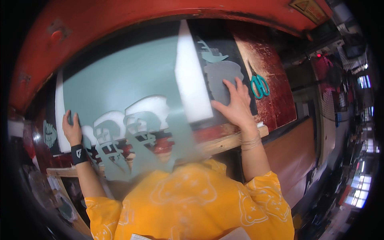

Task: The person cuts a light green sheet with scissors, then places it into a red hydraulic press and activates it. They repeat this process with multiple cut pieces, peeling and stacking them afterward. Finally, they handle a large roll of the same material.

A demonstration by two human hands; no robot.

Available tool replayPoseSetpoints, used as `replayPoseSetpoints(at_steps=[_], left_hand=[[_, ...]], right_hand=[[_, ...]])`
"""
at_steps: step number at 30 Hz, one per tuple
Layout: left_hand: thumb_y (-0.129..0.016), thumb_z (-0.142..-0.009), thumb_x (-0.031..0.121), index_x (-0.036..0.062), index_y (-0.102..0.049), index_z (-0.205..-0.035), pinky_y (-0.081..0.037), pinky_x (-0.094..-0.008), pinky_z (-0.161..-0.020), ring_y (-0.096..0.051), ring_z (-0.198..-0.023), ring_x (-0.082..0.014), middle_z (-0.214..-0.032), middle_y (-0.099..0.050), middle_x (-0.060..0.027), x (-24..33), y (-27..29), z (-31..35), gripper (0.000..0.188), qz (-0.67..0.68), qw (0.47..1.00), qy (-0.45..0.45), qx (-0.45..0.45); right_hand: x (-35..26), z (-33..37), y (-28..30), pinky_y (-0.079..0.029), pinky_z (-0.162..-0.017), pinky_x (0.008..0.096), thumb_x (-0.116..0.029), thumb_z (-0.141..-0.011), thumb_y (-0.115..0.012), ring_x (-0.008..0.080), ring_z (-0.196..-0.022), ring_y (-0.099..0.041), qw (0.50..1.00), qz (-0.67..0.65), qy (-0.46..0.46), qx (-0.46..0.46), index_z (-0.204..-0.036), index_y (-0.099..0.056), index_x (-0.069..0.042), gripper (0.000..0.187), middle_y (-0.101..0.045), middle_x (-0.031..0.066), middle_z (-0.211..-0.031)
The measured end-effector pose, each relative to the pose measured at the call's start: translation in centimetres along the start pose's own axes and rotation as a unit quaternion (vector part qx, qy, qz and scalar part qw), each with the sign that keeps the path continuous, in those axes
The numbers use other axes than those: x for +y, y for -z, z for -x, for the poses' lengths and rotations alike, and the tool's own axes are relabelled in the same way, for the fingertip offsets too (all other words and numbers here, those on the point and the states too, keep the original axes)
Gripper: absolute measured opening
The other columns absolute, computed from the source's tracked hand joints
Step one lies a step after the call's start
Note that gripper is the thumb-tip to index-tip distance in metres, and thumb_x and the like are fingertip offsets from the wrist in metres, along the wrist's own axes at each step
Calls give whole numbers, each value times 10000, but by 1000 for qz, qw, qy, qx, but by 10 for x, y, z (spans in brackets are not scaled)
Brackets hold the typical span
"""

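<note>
A large grey-green sheet (124, 72) lies over a white board (191, 76), and cut-outs run along its near side. That cut edge hangs down toward my body. At the sheet's left edge rests my left hand (73, 131), its fingers apart. To the right, my right hand (238, 102) spreads over a flat grey piece with a notched outline (220, 76), fingertips on or just above it. Just beyond that piece lies a small green cut-out scrap (214, 57). Scissors with teal handles (260, 87) lie right of my right hand.
A red machine body (140, 11) spans the far side above the work. The worn dark-red tabletop (276, 72) extends to the right, with a wooden rail (228, 145) along its near edge. Another green scrap (49, 134) lies at the far left.
</note>
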State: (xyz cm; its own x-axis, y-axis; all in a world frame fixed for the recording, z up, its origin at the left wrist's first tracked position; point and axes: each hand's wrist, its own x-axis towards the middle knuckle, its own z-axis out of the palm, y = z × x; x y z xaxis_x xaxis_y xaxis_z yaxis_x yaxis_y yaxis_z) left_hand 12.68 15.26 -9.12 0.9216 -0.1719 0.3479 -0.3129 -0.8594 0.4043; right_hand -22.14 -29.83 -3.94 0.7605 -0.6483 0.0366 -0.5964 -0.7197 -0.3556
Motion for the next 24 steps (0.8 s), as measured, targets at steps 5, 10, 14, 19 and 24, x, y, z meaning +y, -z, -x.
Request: replayPoseSetpoints(at_steps=[5,10,14,19,24], left_hand=[[-605,-855,302,78,-576,-1213,-333,-387,-1041,-433,-1250,-320,-1279,-531,-161,-3,-5,2,423,10,1000,-16,20],[-597,-866,271,69,-550,-1242,-327,-368,-1049,-448,-1240,-301,-1287,-525,-168,-11,8,-1,429,85,995,-14,-45],[-551,-898,176,37,-493,-1298,-316,-345,-1055,-457,-1230,-252,-1323,-505,-133,-43,52,16,428,82,995,22,-49],[-563,-887,121,34,-447,-1343,-285,-336,-1068,-426,-1263,-240,-1364,-471,-128,-104,91,63,479,94,991,-22,-97],[-543,-908,102,7,-438,-1343,-309,-331,-1052,-436,-1251,-226,-1373,-455,-131,-104,100,64,457,168,984,26,-59]], right_hand=[[-1,4,-11,-310,-1014,479,-317,-637,-760,399,-1245,-335,998,45,31,41,-1319,-446,-124,775,-314,210,-1403],[16,2,-10,-342,-996,467,-308,-613,-761,360,-1224,-388,996,-7,54,76,-1232,-558,-142,673,-402,182,-1362],[38,15,4,-328,-1008,471,-279,-608,-774,366,-1252,-383,995,-40,22,92,-1191,-596,-135,627,-422,191,-1362],[14,36,17,-327,-998,469,-282,-690,-752,330,-1240,-403,976,120,107,149,-1224,-562,-92,599,-464,168,-1326],[-12,39,-23,-384,-934,413,-303,-702,-748,342,-1060,-499,984,-117,132,-23,-1237,-508,-12,654,-576,172,-1107]])
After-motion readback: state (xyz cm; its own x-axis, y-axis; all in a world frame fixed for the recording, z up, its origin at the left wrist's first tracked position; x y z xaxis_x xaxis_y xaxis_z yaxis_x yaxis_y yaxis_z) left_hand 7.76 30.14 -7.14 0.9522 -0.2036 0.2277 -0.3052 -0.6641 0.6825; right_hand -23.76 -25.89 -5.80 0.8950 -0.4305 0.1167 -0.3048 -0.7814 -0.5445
